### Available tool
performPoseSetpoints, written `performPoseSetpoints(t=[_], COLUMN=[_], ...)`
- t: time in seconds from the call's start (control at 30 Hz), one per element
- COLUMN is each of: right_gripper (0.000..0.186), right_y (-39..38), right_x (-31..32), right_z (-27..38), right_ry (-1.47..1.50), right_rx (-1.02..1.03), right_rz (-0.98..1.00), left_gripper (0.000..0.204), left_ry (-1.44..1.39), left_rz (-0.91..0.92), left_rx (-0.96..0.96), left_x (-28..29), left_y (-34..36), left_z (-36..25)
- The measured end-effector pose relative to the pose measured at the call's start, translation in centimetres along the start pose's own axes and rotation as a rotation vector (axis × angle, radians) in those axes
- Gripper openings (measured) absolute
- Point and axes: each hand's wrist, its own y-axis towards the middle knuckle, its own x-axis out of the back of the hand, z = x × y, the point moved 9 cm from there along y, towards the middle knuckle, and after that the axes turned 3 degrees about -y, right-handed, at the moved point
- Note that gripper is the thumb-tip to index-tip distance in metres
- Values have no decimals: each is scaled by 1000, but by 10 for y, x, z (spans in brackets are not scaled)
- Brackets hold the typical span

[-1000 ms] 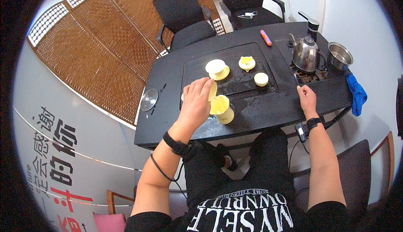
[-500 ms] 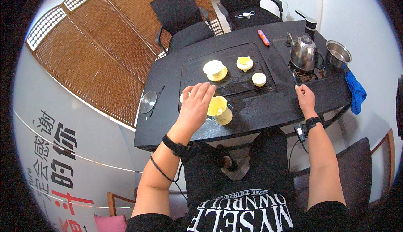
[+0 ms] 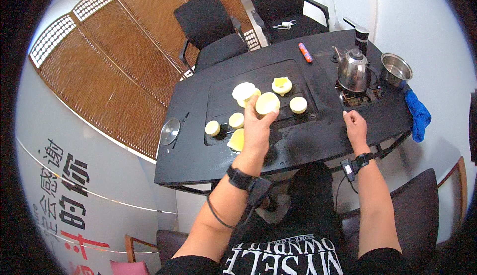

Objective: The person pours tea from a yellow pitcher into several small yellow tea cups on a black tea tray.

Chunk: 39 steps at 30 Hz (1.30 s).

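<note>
My left hand [image 3: 257, 132] is closed on a round, pale-yellow bowl-shaped vessel [image 3: 268, 104], thumb and fingers gripping its sides above the black tea tray [image 3: 208, 101]. Partly covered by that hand, a pale-yellow pitcher with a pointed lip [image 3: 237, 140] stands near the tray's front edge. Two small cups [image 3: 212, 128] sit left of my wrist. Just beyond the held vessel is a white lidded-bowl shape [image 3: 243, 91] on a saucer. Over the table's right part, my right hand [image 3: 356, 127] is curled shut, with nothing visible in it.
Further right on the tray are a pale pot with a scalloped opening [image 3: 281, 86] and a round cup [image 3: 298, 105]. A steel kettle [image 3: 354, 70], a steel pot [image 3: 396, 69] and a blue cloth [image 3: 417, 116] occupy the right end. A glass lid [image 3: 170, 132] lies at left.
My left hand has gone from above the pitcher to further right, and now grips the round vessel. Small cups behind it have come into sight. The right hand stays curled near the same spot.
</note>
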Motion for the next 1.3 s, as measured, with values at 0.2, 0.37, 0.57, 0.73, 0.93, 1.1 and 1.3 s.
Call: performPoseSetpoints(t=[0.2, 0.37, 0.57, 0.73, 0.93, 1.1, 1.3], right_gripper=[33, 33, 33, 33, 33, 33, 34], right_y=[-1, -2, -1, -2, -3, -2, -2], right_x=[-3, -6, -5, -5, -6, -1, -6], right_z=[7, 12, 6, 5, 10, 3, 11], right_ry=[-21, -15, -42, -23, -17, -21, -2], right_rx=[-67, -65, -64, -64, -70, -100, -72], right_rz=[34, 54, 53, 63, 60, 61, 65], left_gripper=[62, 68, 72, 74, 78, 76, 79], left_ry=[-84, 332, 586, 697, 786, 1043, 844], left_rz=[-124, -367, -499, -476, -465, -305, -34], left_rx=[157, 23, 41, 49, 66, -288, -303], left_x=[-17, 31, 43, 43, 46, -16, -47], left_y=[12, 29, 27, 26, 22, 3, 22], left_z=[83, 132, 128, 120, 115, 62, 89])
